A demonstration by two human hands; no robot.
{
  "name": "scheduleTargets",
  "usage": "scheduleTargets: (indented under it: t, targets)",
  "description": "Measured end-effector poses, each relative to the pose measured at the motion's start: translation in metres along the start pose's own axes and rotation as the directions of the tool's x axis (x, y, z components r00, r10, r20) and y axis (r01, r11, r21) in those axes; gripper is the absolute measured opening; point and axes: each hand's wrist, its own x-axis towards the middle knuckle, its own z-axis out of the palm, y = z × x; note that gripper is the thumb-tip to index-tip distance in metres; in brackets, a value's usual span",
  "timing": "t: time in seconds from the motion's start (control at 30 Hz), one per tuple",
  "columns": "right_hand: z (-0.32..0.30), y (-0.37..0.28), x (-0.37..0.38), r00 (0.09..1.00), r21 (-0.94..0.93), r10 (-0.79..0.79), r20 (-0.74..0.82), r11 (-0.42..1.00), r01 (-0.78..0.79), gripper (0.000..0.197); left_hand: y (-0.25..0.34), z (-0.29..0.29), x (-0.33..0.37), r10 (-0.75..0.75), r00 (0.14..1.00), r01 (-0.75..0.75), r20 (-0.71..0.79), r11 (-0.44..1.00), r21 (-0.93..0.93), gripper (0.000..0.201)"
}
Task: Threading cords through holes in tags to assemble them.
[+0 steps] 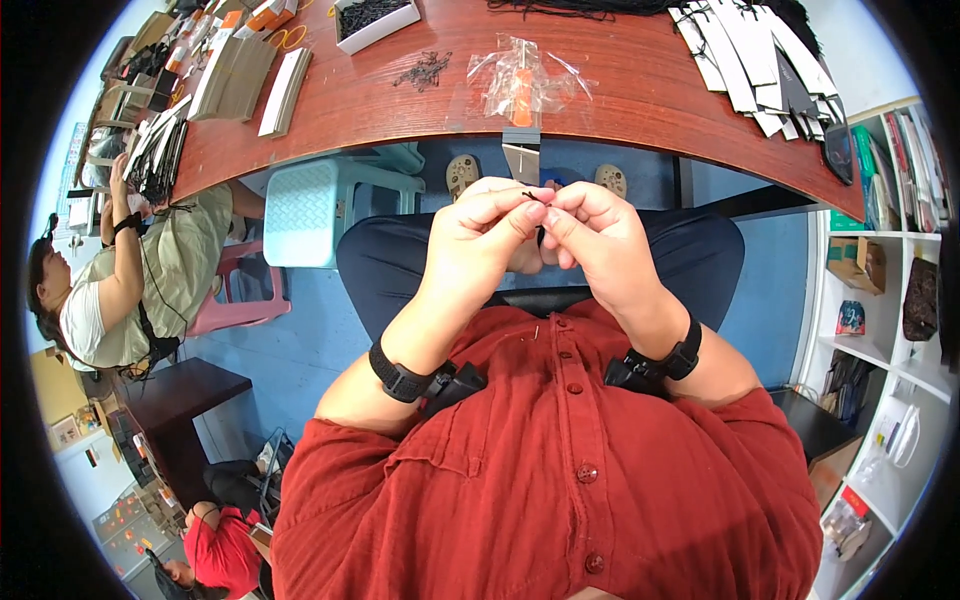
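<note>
My left hand (482,232) and my right hand (605,235) meet fingertip to fingertip over my lap, just off the table's front edge. Both are closed in a pinch on a thin black cord (530,195), most of which the fingers cover. Right beyond them, a dark flat piece with a pale face (522,158) juts out past the table edge. Behind that, crumpled clear plastic wrap (500,85) lies around an orange strip (522,95). A small tangle of black cords (424,70) rests to its left.
On the reddish table (620,95) are a white box (378,35) of black pieces, stacked pale cards (235,78) and corded white tags (745,60). A phone-like dark object (838,152) sits at the right edge. A person (130,285) works at left; a turquoise stool (305,215) stands nearby.
</note>
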Motion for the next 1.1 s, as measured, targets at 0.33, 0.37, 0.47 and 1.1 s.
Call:
scheduleTargets:
  t: [0.33, 0.37, 0.47, 1.1]
  targets:
    - [0.002, -0.001, -0.003, 0.968, -0.254, 0.251, 0.006, 0.936, -0.242, 0.015, -0.013, -0.007, 0.006, 0.443, 0.872, -0.437, 0.207, 0.517, 0.735, 0.006]
    - [0.006, -0.009, -0.006, 0.969, -0.342, 0.246, 0.011, 0.912, -0.227, 0.015, -0.012, -0.009, 0.007, 0.472, 0.848, -0.464, 0.242, 0.441, 0.768, 0.007]
    - [0.0, -0.017, -0.006, 0.988, -0.723, -0.097, 0.12, 0.673, 0.154, 0.01, -0.01, -0.013, 0.005, 0.422, 0.884, -0.419, 0.198, 0.531, 0.737, 0.006]
    - [-0.017, -0.01, 0.004, 0.943, -0.072, -0.082, 0.324, 0.991, 0.111, 0.01, 0.009, -0.027, 0.005, -0.318, 0.807, 0.234, 0.498, 0.946, 0.224, 0.01]
